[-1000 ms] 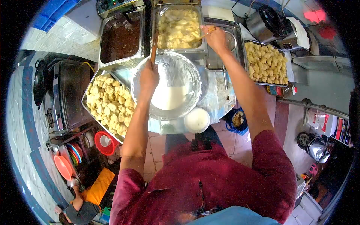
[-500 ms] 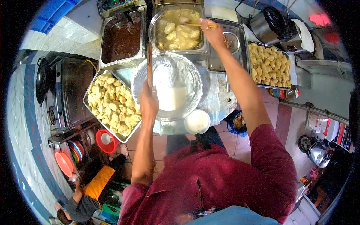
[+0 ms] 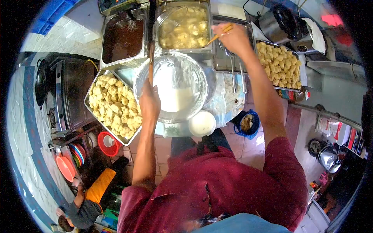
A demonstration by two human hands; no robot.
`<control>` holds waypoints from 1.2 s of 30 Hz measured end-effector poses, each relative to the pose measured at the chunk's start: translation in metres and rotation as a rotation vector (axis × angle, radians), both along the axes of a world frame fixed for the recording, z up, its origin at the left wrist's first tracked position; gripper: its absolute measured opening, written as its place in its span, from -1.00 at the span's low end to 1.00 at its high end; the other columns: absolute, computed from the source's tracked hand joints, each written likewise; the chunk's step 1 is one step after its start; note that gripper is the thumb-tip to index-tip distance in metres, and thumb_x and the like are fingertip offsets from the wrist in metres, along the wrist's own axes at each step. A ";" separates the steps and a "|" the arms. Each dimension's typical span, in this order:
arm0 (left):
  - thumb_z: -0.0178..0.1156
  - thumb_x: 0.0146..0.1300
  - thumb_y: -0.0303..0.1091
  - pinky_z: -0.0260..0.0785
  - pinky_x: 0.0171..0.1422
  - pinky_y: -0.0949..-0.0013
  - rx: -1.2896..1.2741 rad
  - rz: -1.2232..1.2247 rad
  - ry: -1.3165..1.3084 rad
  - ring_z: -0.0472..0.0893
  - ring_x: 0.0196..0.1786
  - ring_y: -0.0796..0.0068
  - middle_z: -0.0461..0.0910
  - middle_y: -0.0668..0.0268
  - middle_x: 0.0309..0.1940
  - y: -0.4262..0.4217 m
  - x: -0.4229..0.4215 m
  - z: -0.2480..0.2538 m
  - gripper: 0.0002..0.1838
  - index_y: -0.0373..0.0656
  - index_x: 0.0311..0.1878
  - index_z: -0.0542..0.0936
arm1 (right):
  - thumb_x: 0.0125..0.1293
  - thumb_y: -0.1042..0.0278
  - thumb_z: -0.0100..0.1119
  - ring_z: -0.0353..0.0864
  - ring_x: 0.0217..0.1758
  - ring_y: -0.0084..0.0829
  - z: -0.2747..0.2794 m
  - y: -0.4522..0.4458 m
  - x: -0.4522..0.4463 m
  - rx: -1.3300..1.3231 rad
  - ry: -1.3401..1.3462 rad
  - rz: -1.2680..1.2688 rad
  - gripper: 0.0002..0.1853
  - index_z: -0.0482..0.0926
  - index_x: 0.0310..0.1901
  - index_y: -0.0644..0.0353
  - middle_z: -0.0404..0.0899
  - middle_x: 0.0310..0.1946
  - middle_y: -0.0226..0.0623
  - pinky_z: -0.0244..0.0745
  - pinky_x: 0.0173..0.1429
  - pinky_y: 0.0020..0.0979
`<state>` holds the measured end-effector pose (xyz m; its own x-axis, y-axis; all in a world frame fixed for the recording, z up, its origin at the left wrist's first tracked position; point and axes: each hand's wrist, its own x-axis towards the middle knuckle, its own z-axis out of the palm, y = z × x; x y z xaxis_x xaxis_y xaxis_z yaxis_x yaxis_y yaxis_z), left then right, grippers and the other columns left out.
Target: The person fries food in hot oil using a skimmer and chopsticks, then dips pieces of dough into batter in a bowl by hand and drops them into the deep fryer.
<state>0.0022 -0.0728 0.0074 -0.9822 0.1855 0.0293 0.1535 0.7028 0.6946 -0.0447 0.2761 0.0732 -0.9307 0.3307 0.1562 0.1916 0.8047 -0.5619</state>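
My left hand [image 3: 150, 101] is closed round the long handle [image 3: 151, 68] of a wire strainer [image 3: 168, 17], whose mesh sits at the left side of the fryer [image 3: 186, 33]. Pale battered pieces float there in yellow oil. Between the fingers of my right hand [image 3: 233, 38] are wooden chopsticks [image 3: 215, 38], their tips at the fryer's lower right edge. Below the fryer stands a large bowl [image 3: 200, 83] of white batter. A white tub [image 3: 202, 123] is beside the bowl, nearer my body.
A tray of pale pieces [image 3: 114, 106] lies left, another tray [image 3: 278, 66] right. A pan of dark liquid [image 3: 124, 40] adjoins the fryer. A metal tray [image 3: 223, 66] holds utensils. Another person [image 3: 83, 211] is at lower left; a blue-lined bin [image 3: 248, 123] stands on the floor.
The strainer has swung to the fryer's left side. My right hand has shifted slightly right and down, and the chopstick tips now point down-left. More metal handles show on the tray.
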 end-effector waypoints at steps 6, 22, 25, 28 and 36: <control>0.06 0.39 -0.27 0.42 -0.21 -0.05 -0.061 -0.026 -0.183 0.62 -0.24 -0.25 0.62 -0.19 -0.28 0.017 -0.018 -0.017 -0.64 -0.22 0.17 0.43 | 0.37 -0.01 0.12 0.69 -0.36 -0.28 -0.107 -0.003 -0.015 -0.334 0.074 -0.161 -0.59 0.70 -0.18 0.22 0.72 -0.38 -0.20 0.54 -0.25 -0.31; 0.08 0.43 -0.28 0.45 -0.03 0.22 0.083 0.048 -0.161 0.63 -0.13 0.22 0.63 -0.07 -0.13 -0.002 0.010 0.021 -0.55 -0.31 0.29 0.39 | 0.41 -0.01 0.15 0.51 -0.52 -0.66 -0.109 0.002 -0.010 -0.935 0.343 -0.275 -0.59 0.67 -0.20 0.26 0.62 -0.51 -0.40 0.46 -0.41 -0.59; 0.08 0.44 -0.28 0.45 -0.01 0.22 0.091 0.063 -0.163 0.63 -0.12 0.19 0.63 -0.08 -0.11 -0.005 0.012 0.024 -0.56 -0.30 0.29 0.40 | 0.41 -0.01 0.14 0.49 -0.52 -0.68 -0.103 0.006 -0.012 -0.961 0.378 -0.210 -0.59 0.67 -0.20 0.25 0.61 -0.51 -0.42 0.44 -0.40 -0.61; 0.07 0.44 -0.28 0.45 0.01 0.21 0.077 0.071 -0.142 0.64 -0.09 0.18 0.63 -0.09 -0.10 -0.003 0.008 0.033 -0.56 -0.29 0.30 0.40 | 0.42 0.00 0.14 0.48 -0.52 -0.70 -0.088 0.015 -0.009 -0.961 0.368 -0.195 -0.60 0.67 -0.22 0.25 0.60 -0.52 -0.44 0.41 -0.41 -0.62; 0.06 0.41 -0.27 0.45 -0.12 -0.07 -0.217 -0.077 0.264 0.60 -0.14 -0.26 0.55 -0.25 -0.04 0.011 -0.095 -0.023 -0.52 -0.03 0.38 0.34 | 0.41 0.07 0.13 0.53 -0.50 -0.63 -0.022 0.005 0.027 -0.615 0.214 -0.223 -0.61 0.69 -0.23 0.30 0.65 -0.49 -0.40 0.44 -0.38 -0.56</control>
